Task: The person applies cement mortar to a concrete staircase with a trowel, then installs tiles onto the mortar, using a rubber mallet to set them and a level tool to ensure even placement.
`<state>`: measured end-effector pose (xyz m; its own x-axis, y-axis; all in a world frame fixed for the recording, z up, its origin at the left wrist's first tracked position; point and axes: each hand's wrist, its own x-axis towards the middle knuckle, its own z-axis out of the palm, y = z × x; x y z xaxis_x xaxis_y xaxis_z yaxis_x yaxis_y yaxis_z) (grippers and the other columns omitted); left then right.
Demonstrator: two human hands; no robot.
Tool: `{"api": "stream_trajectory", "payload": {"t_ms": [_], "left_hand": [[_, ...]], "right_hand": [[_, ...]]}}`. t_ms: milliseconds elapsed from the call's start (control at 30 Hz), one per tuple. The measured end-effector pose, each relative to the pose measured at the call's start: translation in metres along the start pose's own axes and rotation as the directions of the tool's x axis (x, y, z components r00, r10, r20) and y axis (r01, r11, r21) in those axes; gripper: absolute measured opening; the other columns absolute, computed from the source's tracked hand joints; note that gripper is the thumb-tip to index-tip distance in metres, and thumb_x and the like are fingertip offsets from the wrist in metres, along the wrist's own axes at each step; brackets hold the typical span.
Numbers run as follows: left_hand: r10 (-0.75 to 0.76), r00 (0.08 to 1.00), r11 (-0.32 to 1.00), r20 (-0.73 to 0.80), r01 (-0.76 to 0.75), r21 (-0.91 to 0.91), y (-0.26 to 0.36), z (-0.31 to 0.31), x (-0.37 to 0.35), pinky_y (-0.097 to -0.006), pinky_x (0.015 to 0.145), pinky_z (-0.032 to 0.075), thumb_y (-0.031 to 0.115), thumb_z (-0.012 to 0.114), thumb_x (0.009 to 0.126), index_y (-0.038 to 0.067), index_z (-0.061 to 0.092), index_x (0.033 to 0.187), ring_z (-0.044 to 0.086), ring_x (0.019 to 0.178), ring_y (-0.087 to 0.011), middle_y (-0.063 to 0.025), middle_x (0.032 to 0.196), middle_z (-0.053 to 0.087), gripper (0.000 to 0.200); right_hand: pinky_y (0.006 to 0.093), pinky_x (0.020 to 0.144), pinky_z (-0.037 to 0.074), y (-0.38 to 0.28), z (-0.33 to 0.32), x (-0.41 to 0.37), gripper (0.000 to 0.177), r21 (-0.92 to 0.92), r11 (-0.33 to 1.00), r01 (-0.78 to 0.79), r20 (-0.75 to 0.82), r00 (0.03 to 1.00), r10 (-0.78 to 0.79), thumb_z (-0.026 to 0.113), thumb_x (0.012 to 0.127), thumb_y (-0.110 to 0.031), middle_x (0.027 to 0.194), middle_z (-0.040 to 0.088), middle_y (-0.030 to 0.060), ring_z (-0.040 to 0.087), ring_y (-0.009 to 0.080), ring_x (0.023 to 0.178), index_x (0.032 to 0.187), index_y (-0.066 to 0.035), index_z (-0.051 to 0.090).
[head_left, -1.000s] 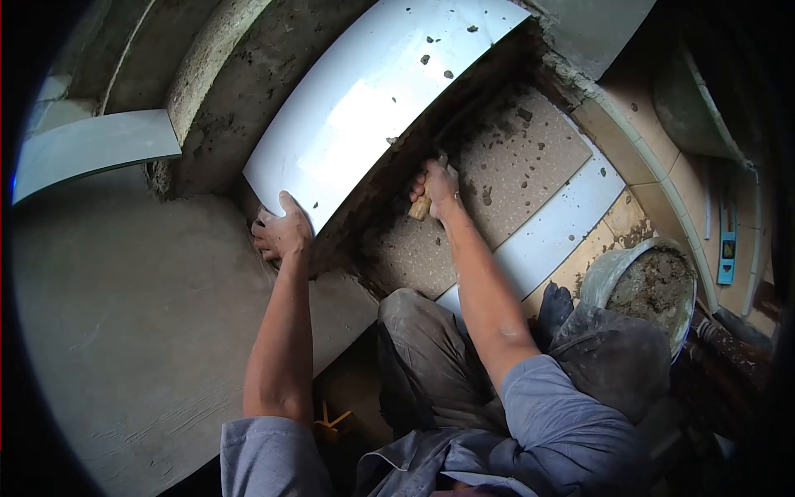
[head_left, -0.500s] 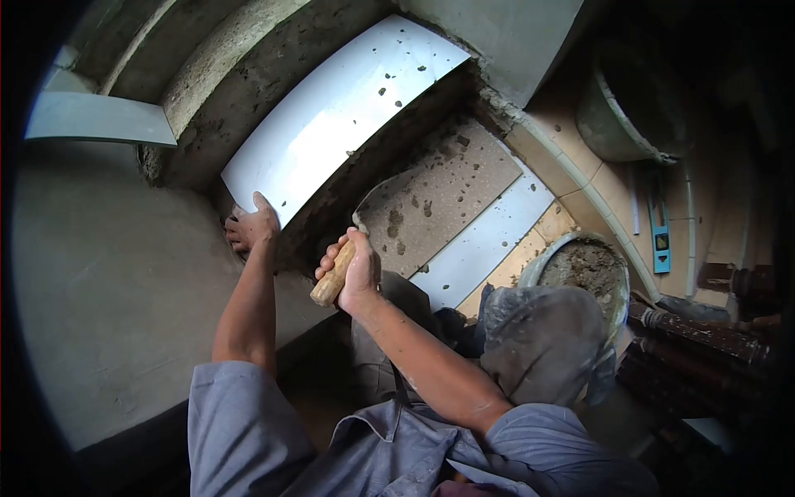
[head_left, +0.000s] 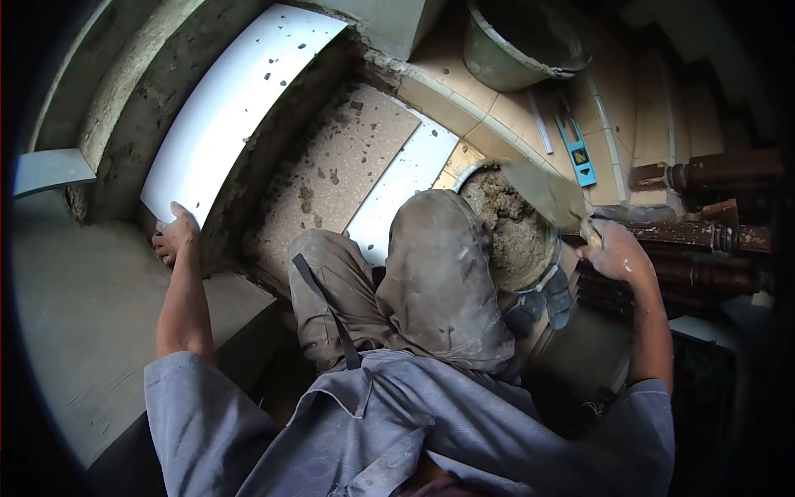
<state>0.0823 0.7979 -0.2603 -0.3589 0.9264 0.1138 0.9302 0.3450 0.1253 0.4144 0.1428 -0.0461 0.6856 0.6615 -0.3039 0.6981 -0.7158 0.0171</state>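
My left hand (head_left: 175, 235) rests at the near corner of a long white tile (head_left: 240, 108) on a step, its thumb on the tile's face and its other fingers curled at the end. Dark mortar crumbs dot the tile. On the right, my right hand (head_left: 619, 252) is closed around the handle of a trowel (head_left: 551, 195). The trowel's blade hangs over the right side of a bucket of mortar (head_left: 505, 219), which stands beyond my knee. Part of the trowel handle is hidden by my fingers.
A speckled brown tile (head_left: 331, 166) with mortar bits lies beside a white strip (head_left: 406, 174). Another bucket (head_left: 505, 58) stands at the top. A blue level (head_left: 575, 145) lies on beige tiles. Dark wooden posts (head_left: 712, 236) are at the right. Bare concrete (head_left: 99, 306) is at the left.
My right hand has swung right with the trowel, from beside the step to the mortar bucket. My left hand stays on the white tile's corner. The view has shifted right.
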Motion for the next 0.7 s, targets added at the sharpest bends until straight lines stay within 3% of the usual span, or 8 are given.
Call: {"api": "stream_trajectory", "payload": {"t_ms": [67,167,200,233,267,400,533,700], "left_hand": [[-0.003,0.999,1.000,0.052,0.004,-0.021,0.004,-0.012,-0.009,-0.0541,0.109,0.020,0.067,0.044,0.085,0.013,0.042,0.142,0.027,0.135,-0.0394,-0.0187,0.146,0.033,0.078],[-0.021,0.998,1.000,0.050,0.022,-0.011,0.004,-0.013,-0.010,-0.0541,0.110,0.019,0.066,0.045,0.086,0.012,0.042,0.142,0.025,0.136,-0.0389,-0.0186,0.147,0.032,0.077],[-0.029,0.999,0.999,0.043,0.030,-0.012,0.004,-0.009,-0.007,-0.0540,0.110,0.019,0.066,0.045,0.086,0.013,0.042,0.142,0.026,0.136,-0.0385,-0.0181,0.147,0.032,0.077],[-0.027,0.999,1.000,0.025,0.027,-0.009,0.003,0.000,-0.001,-0.0553,0.110,0.019,0.067,0.044,0.085,0.015,0.042,0.142,0.026,0.136,-0.0408,-0.0185,0.146,0.032,0.077],[-0.018,1.000,1.000,0.013,0.018,0.004,0.000,0.006,0.004,-0.0567,0.109,0.020,0.069,0.042,0.085,0.017,0.042,0.142,0.025,0.135,-0.0431,-0.0188,0.146,0.033,0.077],[0.001,1.000,0.999,0.022,0.000,-0.034,-0.003,0.008,0.006,-0.0563,0.110,0.017,0.069,0.043,0.085,0.016,0.042,0.142,0.024,0.137,-0.0413,-0.0196,0.147,0.031,0.078],[0.021,0.998,0.998,0.057,-0.018,-0.053,-0.003,0.005,0.004,-0.0556,0.110,0.017,0.068,0.044,0.084,0.015,0.042,0.143,0.023,0.137,-0.0405,-0.0196,0.147,0.031,0.079],[0.017,0.999,0.998,0.037,-0.015,-0.053,-0.005,0.009,0.007,-0.0551,0.110,0.017,0.068,0.044,0.084,0.014,0.043,0.142,0.024,0.136,-0.0396,-0.0194,0.146,0.032,0.079]], "right_hand": [[0.0446,0.084,0.051,-0.001,-0.006,0.003,0.042,-0.210,0.930,-0.301,0.389,0.847,0.362,0.070,0.076,-0.022,0.097,0.066,0.0265,0.063,0.0429,0.095,0.108,0.004,0.062],[0.0439,0.069,0.056,0.047,0.087,0.017,0.036,-0.204,0.971,-0.128,0.558,0.799,0.223,0.063,0.077,-0.017,0.089,0.067,0.0262,0.068,0.0394,0.080,0.105,0.005,0.064],[0.0416,0.050,0.055,0.002,0.077,0.031,0.028,-0.025,0.844,-0.535,0.729,0.568,0.382,0.058,0.079,-0.012,0.079,0.068,0.0251,0.069,0.0322,0.062,0.098,0.009,0.063],[0.0389,0.040,0.051,-0.034,0.062,0.035,0.022,0.224,0.837,-0.499,0.712,0.671,0.209,0.057,0.079,-0.006,0.074,0.066,0.0210,0.065,0.0246,0.052,0.094,0.010,0.060],[0.0369,0.037,0.048,-0.009,0.100,0.034,0.017,0.216,0.711,-0.669,0.758,0.574,0.309,0.058,0.079,-0.003,0.066,0.061,0.0142,0.059,0.0204,0.046,0.093,0.006,0.057],[0.0321,0.033,0.041,0.020,0.102,-0.010,0.013,0.459,0.472,-0.752,0.794,0.586,0.162,0.064,0.081,-0.004,0.057,0.051,0.0060,0.051,0.0162,0.040,0.088,0.002,0.055],[0.0308,0.035,0.038,0.011,0.128,-0.070,0.014,0.627,-0.112,-0.771,0.779,0.625,0.052,0.065,0.081,-0.006,0.055,0.049,0.0042,0.045,0.0154,0.038,0.077,-0.005,0.051],[0.0312,0.036,0.039,-0.020,0.180,-0.090,0.012,0.717,-0.260,-0.646,0.682,0.728,0.072,0.062,0.083,-0.008,0.058,0.048,0.0040,0.046,0.0150,0.040,0.086,-0.006,0.051]]}}
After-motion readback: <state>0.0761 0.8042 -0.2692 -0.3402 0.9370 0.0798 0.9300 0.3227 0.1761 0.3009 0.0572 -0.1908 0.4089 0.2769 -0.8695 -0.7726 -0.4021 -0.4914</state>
